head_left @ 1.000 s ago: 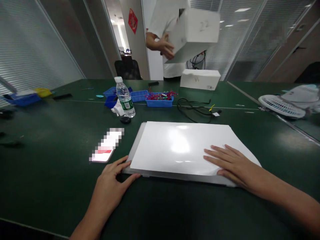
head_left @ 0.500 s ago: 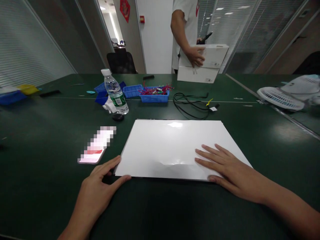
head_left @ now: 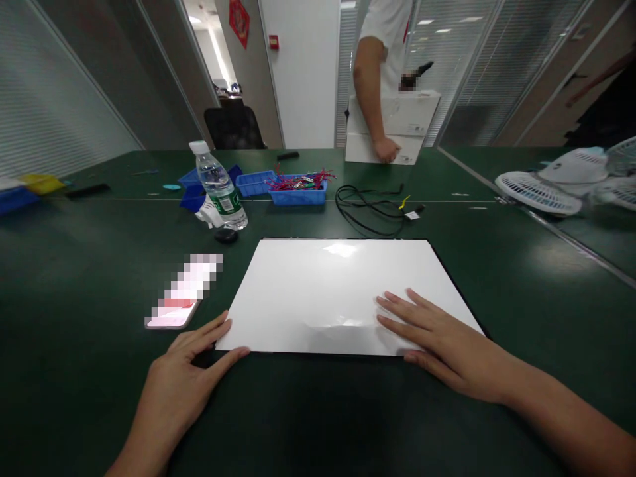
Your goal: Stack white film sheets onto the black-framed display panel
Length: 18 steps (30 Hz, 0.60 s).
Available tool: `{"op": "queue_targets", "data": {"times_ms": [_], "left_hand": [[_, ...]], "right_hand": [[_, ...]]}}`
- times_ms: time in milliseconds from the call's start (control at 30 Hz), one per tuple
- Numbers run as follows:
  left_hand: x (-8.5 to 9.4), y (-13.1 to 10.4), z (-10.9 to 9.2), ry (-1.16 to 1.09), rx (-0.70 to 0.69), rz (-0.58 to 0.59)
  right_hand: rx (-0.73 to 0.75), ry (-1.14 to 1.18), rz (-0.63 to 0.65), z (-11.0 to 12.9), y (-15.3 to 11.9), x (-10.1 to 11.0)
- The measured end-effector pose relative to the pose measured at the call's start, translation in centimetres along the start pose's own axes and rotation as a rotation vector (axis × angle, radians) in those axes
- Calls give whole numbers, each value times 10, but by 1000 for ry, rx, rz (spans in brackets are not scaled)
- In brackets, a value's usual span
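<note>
The white sheet [head_left: 298,285], toward the worktop's [head_left: 318,424] near edge, now hides the grey strip once bared at left and front, so it looks nearly flush. The left hand [head_left: 181,384], open, touches its near-left corner; the right hand [head_left: 452,351] rests open, fingers spread, near its near-right corner.

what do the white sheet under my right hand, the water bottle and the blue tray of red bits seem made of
White sheet: glossy plastic film or coated paper; glare and ripples fit either.
Water bottle: likely clear plastic, see-through and shiny.
Blue tray: probably semi-matt plastic, evenly coloured.
</note>
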<state>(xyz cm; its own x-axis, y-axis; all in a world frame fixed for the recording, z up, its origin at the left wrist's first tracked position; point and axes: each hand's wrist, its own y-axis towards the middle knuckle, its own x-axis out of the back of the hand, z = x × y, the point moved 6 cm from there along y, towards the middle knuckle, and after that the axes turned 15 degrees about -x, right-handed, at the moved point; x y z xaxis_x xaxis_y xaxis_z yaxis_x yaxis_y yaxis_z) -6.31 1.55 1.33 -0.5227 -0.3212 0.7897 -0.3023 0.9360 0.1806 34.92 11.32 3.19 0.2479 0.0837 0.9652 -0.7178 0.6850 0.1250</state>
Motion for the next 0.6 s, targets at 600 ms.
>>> {"op": "queue_targets", "data": {"times_ms": [600], "left_hand": [[-4,-1,-30,239,-102,42]], "right_hand": [[-1146,294,-172,-111,-24,18]]}}
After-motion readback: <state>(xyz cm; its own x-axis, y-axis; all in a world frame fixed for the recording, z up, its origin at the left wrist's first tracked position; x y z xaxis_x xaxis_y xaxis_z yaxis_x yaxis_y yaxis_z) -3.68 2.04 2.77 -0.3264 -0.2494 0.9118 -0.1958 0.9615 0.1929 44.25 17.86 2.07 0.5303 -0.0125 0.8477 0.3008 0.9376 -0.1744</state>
